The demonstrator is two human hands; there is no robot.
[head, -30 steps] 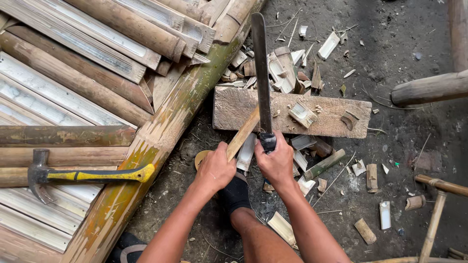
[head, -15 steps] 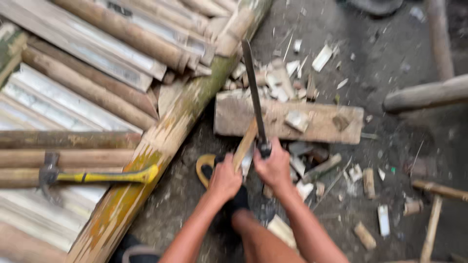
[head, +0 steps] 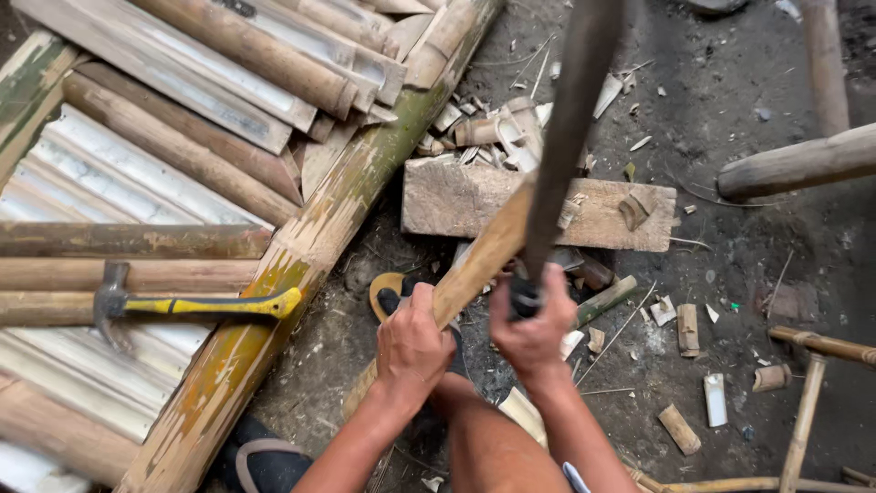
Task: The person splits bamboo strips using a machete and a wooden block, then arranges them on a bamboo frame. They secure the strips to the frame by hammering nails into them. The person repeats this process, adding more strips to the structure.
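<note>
Bamboo strip (head: 479,265): held slanted at centre frame, its top end against the wooden block (head: 456,196) at 12 o'clock. I see my left hand (head: 412,342) with fingers wrapped around the strip's lower part. My right hand (head: 532,329) has fingers clenched on the handle of the machete (head: 570,128), whose dark blade rises toward 12 o'clock, out of frame. Hammer (head: 182,304), yellow grip, lies on the bamboo poles (head: 182,137) at 9 o'clock. Offcuts (head: 680,429) litter the dirt floor at 4 o'clock. No packages, labels or signs seen. Versus half a second ago: blade lifted higher and nearer the camera; strip unchanged.
</note>
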